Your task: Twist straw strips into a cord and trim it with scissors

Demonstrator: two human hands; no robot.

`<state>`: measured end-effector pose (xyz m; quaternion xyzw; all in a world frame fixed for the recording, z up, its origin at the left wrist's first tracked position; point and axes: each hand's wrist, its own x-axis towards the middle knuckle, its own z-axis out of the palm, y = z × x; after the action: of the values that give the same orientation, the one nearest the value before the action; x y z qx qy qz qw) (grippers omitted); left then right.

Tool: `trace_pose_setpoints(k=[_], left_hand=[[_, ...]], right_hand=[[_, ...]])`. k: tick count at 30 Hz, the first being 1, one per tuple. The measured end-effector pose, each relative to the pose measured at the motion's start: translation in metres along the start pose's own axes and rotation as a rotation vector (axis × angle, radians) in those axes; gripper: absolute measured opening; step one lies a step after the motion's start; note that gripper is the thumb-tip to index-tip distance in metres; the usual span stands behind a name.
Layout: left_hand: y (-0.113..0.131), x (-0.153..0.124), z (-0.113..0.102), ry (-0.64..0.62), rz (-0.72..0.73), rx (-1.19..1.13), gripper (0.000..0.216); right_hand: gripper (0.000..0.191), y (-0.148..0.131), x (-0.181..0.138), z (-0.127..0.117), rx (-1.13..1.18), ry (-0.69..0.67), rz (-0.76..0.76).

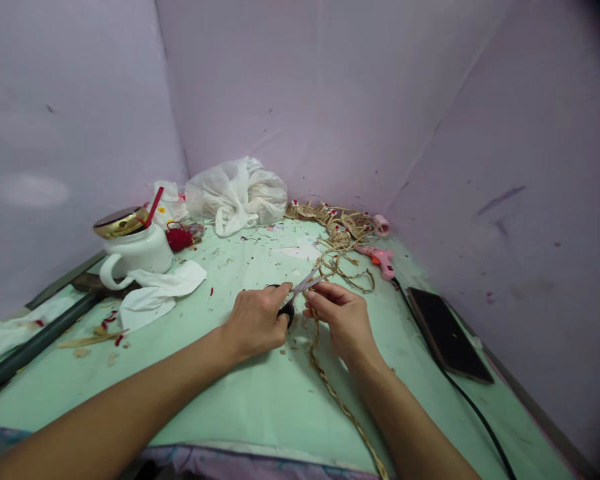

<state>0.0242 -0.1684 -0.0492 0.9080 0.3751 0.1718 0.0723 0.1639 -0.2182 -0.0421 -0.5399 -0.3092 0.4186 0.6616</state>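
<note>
My left hand is closed round the black handles of a pair of scissors, whose blades point up and to the right. Pinched in the fingers of my right hand is a braided straw-coloured cord. From there the cord runs down the table toward me and off the lower edge of the view. The blades are spread around or beside the cord just above my right fingertips; I cannot tell whether they touch it. Loose cord strands curl on the table beyond the blades.
Woven straw pieces with red bits lie at the back, beside a pink glue gun with a black cable. A phone rests at right. A white mug, red yarn and a plastic bag stand at left and back.
</note>
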Motion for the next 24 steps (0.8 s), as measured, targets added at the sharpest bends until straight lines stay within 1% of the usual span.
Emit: trace_pose_setpoints(k=[5, 10, 14, 17, 20, 22, 24], left_hand=[[0.001, 0.001, -0.002, -0.034, 0.016, 0.004, 0.045], [-0.001, 0.001, -0.004, -0.036, 0.038, -0.053, 0.035], [-0.002, 0.001, -0.004, -0.005, 0.052, -0.195, 0.027], [-0.005, 0.002, -0.005, 0.06, -0.008, -0.291, 0.024], [-0.008, 0.003, -0.005, 0.145, -0.056, -0.271, 0.031], [-0.01, 0.003, -0.004, 0.169, -0.03, -0.208, 0.043], [-0.009, 0.002, -0.003, 0.155, 0.008, -0.123, 0.051]], right_hand=[[0.018, -0.001, -0.001, 0.001, -0.039, 0.038, -0.014], [0.02, -0.001, 0.001, 0.001, -0.068, 0.073, -0.011], [0.022, 0.001, 0.003, -0.002, -0.042, 0.074, -0.025], [0.025, 0.002, 0.003, -0.004, 0.002, 0.083, -0.002], [0.027, 0.001, 0.003, -0.003, 0.002, 0.091, 0.025], [0.027, 0.0, 0.002, -0.002, -0.012, 0.091, 0.023], [0.024, -0.001, 0.002, -0.001, -0.042, 0.079, 0.003]])
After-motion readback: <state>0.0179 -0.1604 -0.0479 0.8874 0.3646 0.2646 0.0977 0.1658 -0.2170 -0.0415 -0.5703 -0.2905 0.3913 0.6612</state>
